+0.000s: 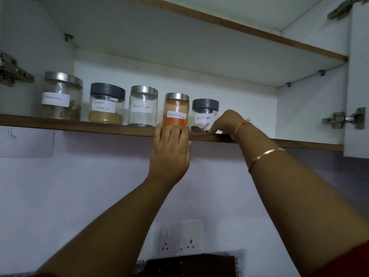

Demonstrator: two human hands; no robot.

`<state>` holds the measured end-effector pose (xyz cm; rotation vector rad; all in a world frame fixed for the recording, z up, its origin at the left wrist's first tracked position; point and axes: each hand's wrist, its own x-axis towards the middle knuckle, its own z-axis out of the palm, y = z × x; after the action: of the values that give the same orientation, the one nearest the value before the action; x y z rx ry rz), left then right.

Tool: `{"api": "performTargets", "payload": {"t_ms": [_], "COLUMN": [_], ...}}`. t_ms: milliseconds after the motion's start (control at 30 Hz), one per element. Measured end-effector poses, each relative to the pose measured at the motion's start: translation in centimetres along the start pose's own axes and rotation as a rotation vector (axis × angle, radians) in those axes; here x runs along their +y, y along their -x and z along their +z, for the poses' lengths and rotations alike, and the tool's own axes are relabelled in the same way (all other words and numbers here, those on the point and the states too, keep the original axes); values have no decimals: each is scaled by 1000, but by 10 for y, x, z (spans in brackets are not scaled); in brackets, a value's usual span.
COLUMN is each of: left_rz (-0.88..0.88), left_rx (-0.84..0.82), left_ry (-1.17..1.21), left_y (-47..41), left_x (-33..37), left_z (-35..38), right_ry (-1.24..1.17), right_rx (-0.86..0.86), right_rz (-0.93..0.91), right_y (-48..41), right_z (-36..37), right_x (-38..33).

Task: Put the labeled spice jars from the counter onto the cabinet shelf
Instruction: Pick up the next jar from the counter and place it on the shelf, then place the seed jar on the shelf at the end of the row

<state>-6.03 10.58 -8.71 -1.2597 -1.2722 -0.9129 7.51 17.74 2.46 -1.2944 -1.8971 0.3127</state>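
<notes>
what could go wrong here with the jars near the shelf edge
The red chilli powder jar sits near the front edge of the shelf; the left hand touches it only low down, so a push might tip it.
The right hand crowds the small Black Pepper jar and could nudge it off.

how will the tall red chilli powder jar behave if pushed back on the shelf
The clear steel-lidded red chilli powder jar looks nearly full, so probably heavy for its size. Tall and narrow, it may tip if pushed high; the left hand touches it low.
</notes>
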Motion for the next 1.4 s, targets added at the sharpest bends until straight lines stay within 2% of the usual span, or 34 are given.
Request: {"api": "performTargets", "payload": {"t_ms": [133, 233, 333, 467, 567, 667, 833, 933, 1100, 1200, 1400], "left_rz": [15, 16, 24, 11, -158, -259, -424, -545, -653, -668, -714], "left_rx": [-124, -180, -304, -552, -748, -939, -1144, -1174, -1222, -1258, -1267], "left_ry": [-71, -122, -133, -39, 78, 143, 167, 230, 327, 339, 371], "left_y": [3, 14, 43, 106, 165, 230, 312, 347, 387, 395, 404], "left_x": [1, 4, 11, 17, 19, 16, 12, 17, 32, 43, 58], "left_z": [-15, -25, -31, -32, -39, -50, -82, -100, -124, -130, -138], "right_ry": [58, -19, -132, -227, -259, -303, -228, -132, -147, 17, 383], "right_rx": [288, 392, 417, 252, 109, -26, -165, -296, -544, -674, -800], "right_rz": [-148, -226, -325, -307, -261, -135, 38, 107, 173, 134, 219], "right_y": [26, 57, 88, 129, 159, 188, 240, 284, 346, 364, 381], "right_z": [9, 20, 37, 80, 121, 162, 215, 241, 263, 270, 281], "right_x": [10, 15, 26, 55, 85, 118, 169, 200, 233, 242, 260]}}
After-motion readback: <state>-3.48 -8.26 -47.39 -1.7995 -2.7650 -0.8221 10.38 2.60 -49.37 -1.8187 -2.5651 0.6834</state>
